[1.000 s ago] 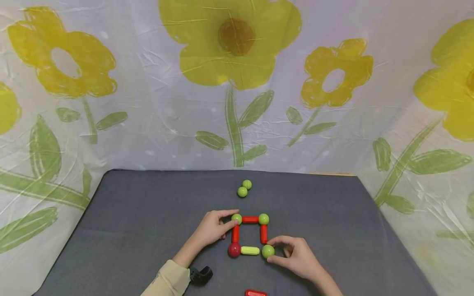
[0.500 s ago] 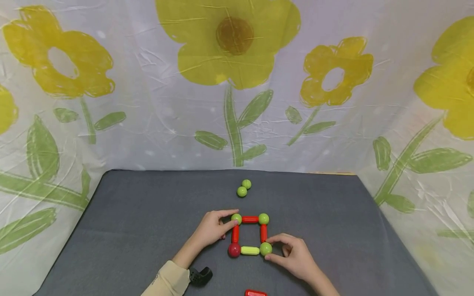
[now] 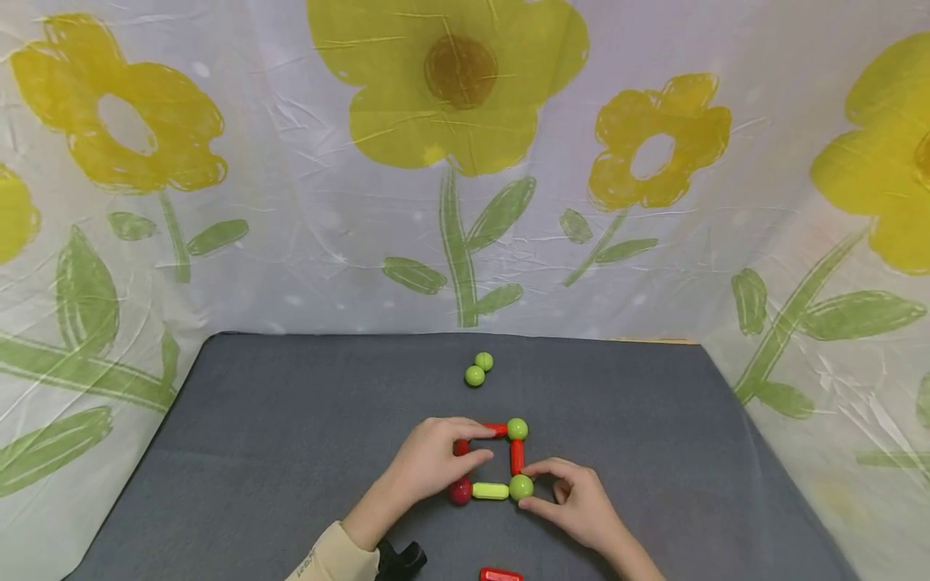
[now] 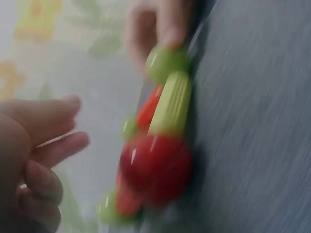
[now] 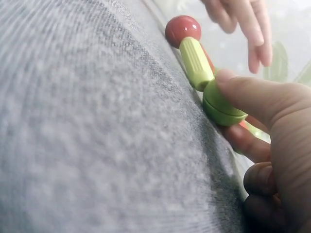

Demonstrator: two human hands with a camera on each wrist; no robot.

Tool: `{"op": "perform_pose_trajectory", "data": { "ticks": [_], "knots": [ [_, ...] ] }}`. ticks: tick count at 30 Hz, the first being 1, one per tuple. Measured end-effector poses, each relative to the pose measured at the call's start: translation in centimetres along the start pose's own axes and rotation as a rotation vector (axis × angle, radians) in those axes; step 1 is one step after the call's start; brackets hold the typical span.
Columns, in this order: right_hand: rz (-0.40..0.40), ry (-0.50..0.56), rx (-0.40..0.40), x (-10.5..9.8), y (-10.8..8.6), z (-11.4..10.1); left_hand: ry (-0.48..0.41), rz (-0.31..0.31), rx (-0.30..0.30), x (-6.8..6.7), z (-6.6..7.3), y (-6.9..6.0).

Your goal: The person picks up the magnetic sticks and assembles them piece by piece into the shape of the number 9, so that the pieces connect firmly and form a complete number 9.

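Note:
On the table a square of rods and balls lies flat. My right hand [image 3: 581, 504] pinches the green ball [image 3: 521, 487] at its near right corner, thumb and fingers on either side, as the right wrist view confirms. A yellow-green rod [image 3: 490, 491] joins that ball to the red ball [image 3: 460, 491] at the near left. Above the square's left side hovers my left hand [image 3: 432, 460], thumb and fingers apart and holding nothing; it hides the far left corner ball. In the left wrist view the left hand [image 4: 36, 155] stands away from the red ball [image 4: 156, 167].
Two green balls [image 3: 475, 376] sit farther back on the dark table [image 3: 291, 436]. A red piece [image 3: 501, 574] lies at the bottom edge of the head view, and a black object [image 3: 400, 561] is beside the left sleeve. A flower-printed sheet [image 3: 291, 242] hangs behind.
My left hand has let go of the far left green ball and moved right over the square. My right hand has shifted its green ball left against the end of the yellow-green rod.

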State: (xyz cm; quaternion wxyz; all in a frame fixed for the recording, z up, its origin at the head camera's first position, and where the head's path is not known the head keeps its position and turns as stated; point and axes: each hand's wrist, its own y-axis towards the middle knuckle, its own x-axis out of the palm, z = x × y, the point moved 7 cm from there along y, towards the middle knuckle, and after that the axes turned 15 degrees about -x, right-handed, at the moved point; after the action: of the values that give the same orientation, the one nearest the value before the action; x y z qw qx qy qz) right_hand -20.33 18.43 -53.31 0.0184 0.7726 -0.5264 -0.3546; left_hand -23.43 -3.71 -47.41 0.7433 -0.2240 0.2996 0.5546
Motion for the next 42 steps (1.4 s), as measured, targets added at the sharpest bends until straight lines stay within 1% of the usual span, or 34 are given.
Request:
{"op": "perform_pose_trajectory", "data": {
  "ticks": [2, 4, 7, 11, 15, 18, 22, 27, 32, 36, 42],
  "knots": [
    [0.000, -0.001, -0.001, 0.0, 0.0, 0.0, 0.066, -0.040, 0.036, 0.9, 1.1, -0.6],
    [-0.004, 0.001, 0.007, 0.1, 0.0, 0.0, 0.118, -0.065, 0.040, 1.7, 1.6, -1.1],
    [-0.012, 0.006, 0.025, 0.2, 0.1, 0.0, 0.185, -0.066, 0.012, 2.2, 1.4, -1.5],
    [-0.020, 0.012, 0.038, 0.4, 0.2, -0.1, 0.235, -0.062, -0.018, 2.6, 0.8, -1.9],
    [-0.017, 0.011, 0.031, 0.5, 0.3, -0.2, 0.258, -0.056, -0.016, 3.2, 0.6, -2.0],
    [-0.005, 0.008, 0.008, 0.4, 0.4, -0.3, 0.267, -0.041, -0.008, 3.5, 0.6, -1.9],
    [0.005, 0.016, -0.012, 0.2, 0.4, -0.4, 0.231, -0.038, -0.019, 3.4, 0.6, -1.8],
    [0.005, 0.032, -0.015, 0.0, 0.3, -0.6, 0.171, -0.054, -0.036, 3.4, 0.3, -1.7],
    [0.014, 0.030, -0.036, 0.0, 0.3, -0.7, 0.160, -0.063, -0.030, 3.5, 0.2, -1.7],
    [0.016, 0.020, -0.033, 0.0, 0.1, -0.5, 0.141, -0.078, -0.026, 3.4, 0.4, -1.7],
    [0.006, 0.013, -0.019, 0.0, -0.1, -0.3, 0.057, -0.086, -0.036, 2.6, 0.2, -1.4]
  ]
}}
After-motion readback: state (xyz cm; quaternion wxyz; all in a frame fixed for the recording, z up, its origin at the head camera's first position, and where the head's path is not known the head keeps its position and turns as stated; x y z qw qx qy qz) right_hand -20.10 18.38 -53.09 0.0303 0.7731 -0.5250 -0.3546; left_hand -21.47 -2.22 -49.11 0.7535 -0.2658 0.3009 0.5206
